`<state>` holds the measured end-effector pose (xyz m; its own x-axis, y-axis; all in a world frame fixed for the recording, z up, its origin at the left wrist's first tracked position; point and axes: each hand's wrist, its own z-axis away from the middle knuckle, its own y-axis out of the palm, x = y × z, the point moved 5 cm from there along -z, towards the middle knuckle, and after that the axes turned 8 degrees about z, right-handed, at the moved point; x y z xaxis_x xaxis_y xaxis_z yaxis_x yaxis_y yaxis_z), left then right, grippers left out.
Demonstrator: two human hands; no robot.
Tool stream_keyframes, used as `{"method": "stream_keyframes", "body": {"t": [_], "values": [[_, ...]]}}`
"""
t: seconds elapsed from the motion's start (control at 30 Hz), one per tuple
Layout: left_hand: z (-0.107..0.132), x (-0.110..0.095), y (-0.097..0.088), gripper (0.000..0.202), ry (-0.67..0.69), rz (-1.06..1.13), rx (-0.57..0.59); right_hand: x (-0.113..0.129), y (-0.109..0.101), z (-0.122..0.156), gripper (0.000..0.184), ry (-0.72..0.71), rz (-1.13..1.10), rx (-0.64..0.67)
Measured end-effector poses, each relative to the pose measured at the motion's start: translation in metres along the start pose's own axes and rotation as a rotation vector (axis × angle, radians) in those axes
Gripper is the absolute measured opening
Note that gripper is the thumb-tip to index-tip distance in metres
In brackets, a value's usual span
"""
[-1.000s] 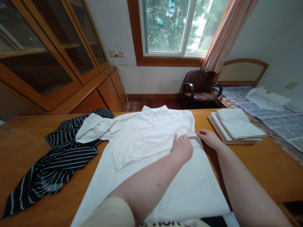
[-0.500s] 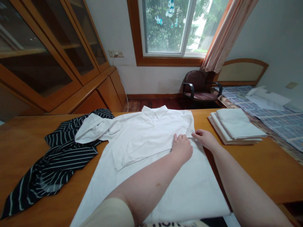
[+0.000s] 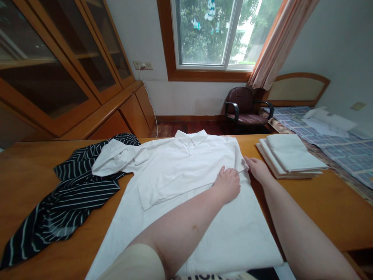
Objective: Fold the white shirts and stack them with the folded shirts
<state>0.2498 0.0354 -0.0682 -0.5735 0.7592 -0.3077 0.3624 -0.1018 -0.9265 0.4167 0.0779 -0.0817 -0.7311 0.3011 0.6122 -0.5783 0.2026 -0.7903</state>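
A white collared shirt [image 3: 186, 163] lies spread on the wooden table, its collar toward the far edge. One sleeve is folded across its front. The other, crumpled sleeve [image 3: 112, 157] reaches left over a black-and-white striped cloth [image 3: 84, 194]. My left hand [image 3: 227, 184] has its fingers curled over the edge of the folded fabric; its thumb is hidden. At the shirt's right side, my right hand [image 3: 258, 169] pinches the outer corner of that fabric between thumb and fingers.
A stack of folded white cloths [image 3: 291, 157] sits on the wooden table [image 3: 326, 210] to the right. Beyond the table are an armchair [image 3: 244, 105] and a bed [image 3: 346, 144] with a checked cover. A glass-fronted cabinet [image 3: 116, 93] stands at the left.
My right hand has shifted right, drawing the corner of the fabric out past the shirt's side. My left hand has slid slightly right along the edge.
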Motion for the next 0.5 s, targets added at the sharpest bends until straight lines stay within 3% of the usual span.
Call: {"method": "stream_keyframes", "body": {"t": [0.3, 0.5], "values": [[0.000, 0.000, 0.005, 0.038, -0.020, 0.029, 0.052, 0.008, 0.003, -0.008, 0.047, 0.016, 0.394, -0.034], [0.004, -0.002, -0.005, 0.054, -0.061, 0.051, 0.168, 0.010, 0.005, -0.009, 0.048, 0.032, 0.569, 0.013]]}}
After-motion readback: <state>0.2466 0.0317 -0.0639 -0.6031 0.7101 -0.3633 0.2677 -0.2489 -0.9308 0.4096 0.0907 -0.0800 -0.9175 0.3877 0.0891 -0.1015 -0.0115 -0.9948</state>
